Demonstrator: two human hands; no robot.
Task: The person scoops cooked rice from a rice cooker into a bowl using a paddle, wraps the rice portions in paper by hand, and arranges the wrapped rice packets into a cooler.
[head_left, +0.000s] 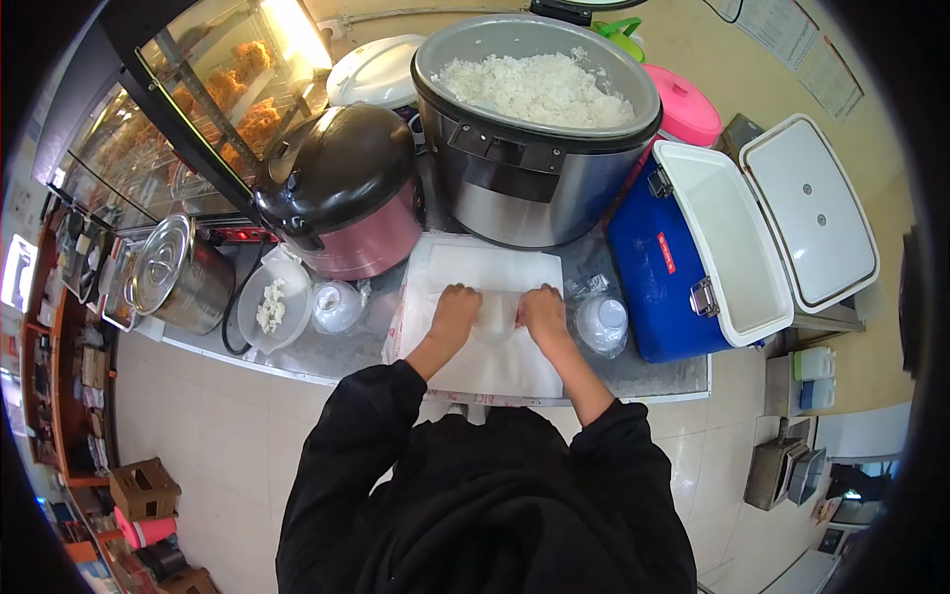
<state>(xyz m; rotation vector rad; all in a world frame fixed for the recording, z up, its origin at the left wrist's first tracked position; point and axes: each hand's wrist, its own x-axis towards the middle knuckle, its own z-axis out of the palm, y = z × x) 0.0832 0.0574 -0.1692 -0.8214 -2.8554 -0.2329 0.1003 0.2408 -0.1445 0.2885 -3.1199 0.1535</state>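
Note:
A stack of white wrapping paper (pixel 490 262) lies on the metal counter in front of me. On top of it, a folded piece of paper (pixel 499 311) spans the gap between my hands. My left hand (pixel 455 315) has its fingers curled onto the left end of this fold, and my right hand (pixel 541 311) pinches the right end. Whatever the fold may contain is hidden. Just beyond the stack stands a large open rice cooker (pixel 534 183), with white rice (pixel 539 89) inside.
Left of the paper are a plastic-wrapped white bowl (pixel 336 307), a tub (pixel 287 335) with rice clumps, a pink cooker (pixel 368 233) and a steel pot (pixel 203 287). Another wrapped bowl (pixel 602 325) and an open blue cooler (pixel 653 287) stand right. Fried food fills a glass display case (pixel 213 94).

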